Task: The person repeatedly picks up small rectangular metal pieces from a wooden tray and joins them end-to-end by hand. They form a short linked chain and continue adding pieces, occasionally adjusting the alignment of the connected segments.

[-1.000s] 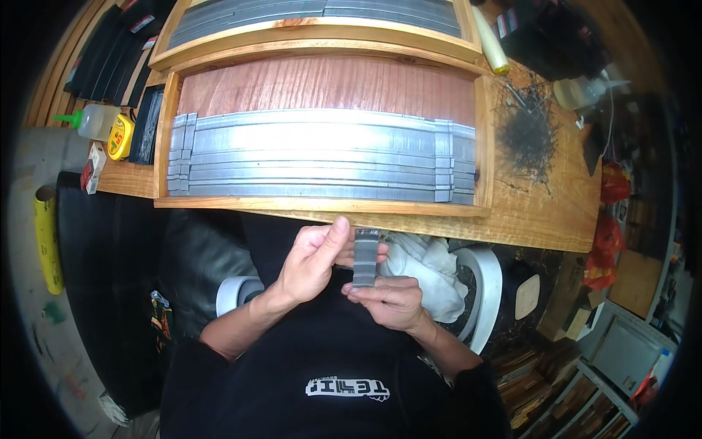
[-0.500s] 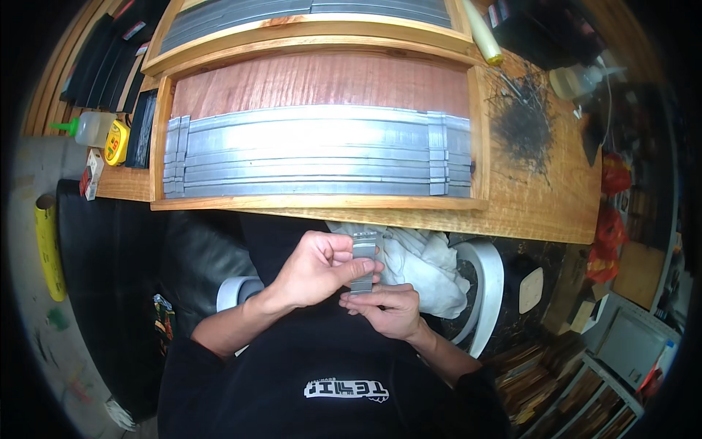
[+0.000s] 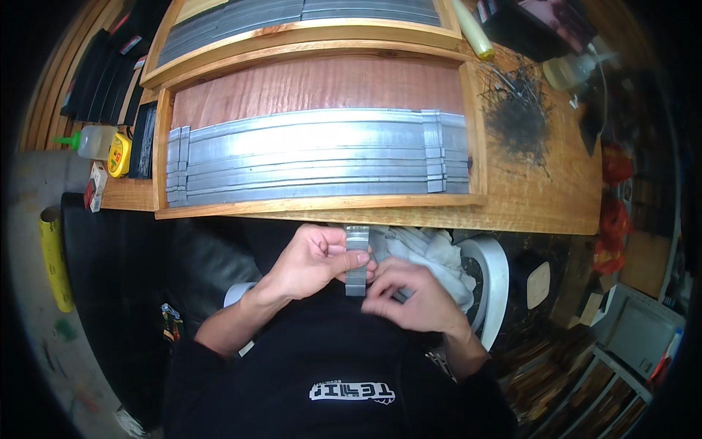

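My left hand (image 3: 311,267) is closed around a short grey metal strip (image 3: 356,282), held upright above my lap. The thumb lies across its front, and the upper end shows a notched edge. To the right, my right hand (image 3: 420,296) is curled in a loose pinch, a little apart from the strip's lower end. Whether anything sits between its fingertips cannot be made out. Beyond both hands stands a wooden tray (image 3: 322,206) holding rows of long grey metal strips (image 3: 307,150), with small upright strips near both ends.
A second wooden tray (image 3: 307,33) of strips lies behind the first. On the right are a pile of dark wires (image 3: 515,110) and a squeeze bottle (image 3: 567,73). A yellow tape measure (image 3: 119,155) sits at left. White cloth (image 3: 420,252) hangs beyond my right hand.
My right hand has come away from the strip's lower end, moving right. My left hand still grips the strip and has shifted slightly left. The whole view has tilted a little.
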A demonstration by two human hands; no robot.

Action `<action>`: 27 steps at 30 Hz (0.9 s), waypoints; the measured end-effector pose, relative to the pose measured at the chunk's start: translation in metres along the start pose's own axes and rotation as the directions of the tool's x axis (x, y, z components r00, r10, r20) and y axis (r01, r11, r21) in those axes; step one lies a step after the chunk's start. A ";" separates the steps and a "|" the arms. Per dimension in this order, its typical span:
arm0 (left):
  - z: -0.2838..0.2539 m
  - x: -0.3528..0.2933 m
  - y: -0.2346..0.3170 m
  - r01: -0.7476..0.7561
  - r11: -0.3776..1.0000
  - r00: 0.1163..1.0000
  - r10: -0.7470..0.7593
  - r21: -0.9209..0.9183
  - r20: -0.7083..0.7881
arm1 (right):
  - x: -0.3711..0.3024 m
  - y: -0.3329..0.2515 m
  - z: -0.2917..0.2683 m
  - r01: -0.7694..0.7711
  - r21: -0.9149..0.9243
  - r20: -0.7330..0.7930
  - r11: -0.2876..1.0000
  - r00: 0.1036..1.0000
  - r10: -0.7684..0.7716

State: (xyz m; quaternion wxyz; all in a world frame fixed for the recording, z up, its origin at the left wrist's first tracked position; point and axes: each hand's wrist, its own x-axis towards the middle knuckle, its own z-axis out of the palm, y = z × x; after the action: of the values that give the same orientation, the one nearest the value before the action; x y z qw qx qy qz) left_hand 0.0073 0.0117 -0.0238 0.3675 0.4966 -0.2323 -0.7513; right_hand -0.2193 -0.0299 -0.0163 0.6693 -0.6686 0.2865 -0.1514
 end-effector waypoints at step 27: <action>0.005 -0.021 0.002 -0.042 0.995 0.998 0.046 -0.087 0.049 | 0.018 -0.009 0.006 -0.140 0.323 -0.240 0.936 0.944 0.225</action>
State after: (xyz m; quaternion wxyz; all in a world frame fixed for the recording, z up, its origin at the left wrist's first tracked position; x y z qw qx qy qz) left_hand 0.0089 0.0265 -0.0082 0.3989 0.4559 -0.2201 -0.7646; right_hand -0.1999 -0.0361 -0.0106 0.7288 -0.5014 0.4108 -0.2207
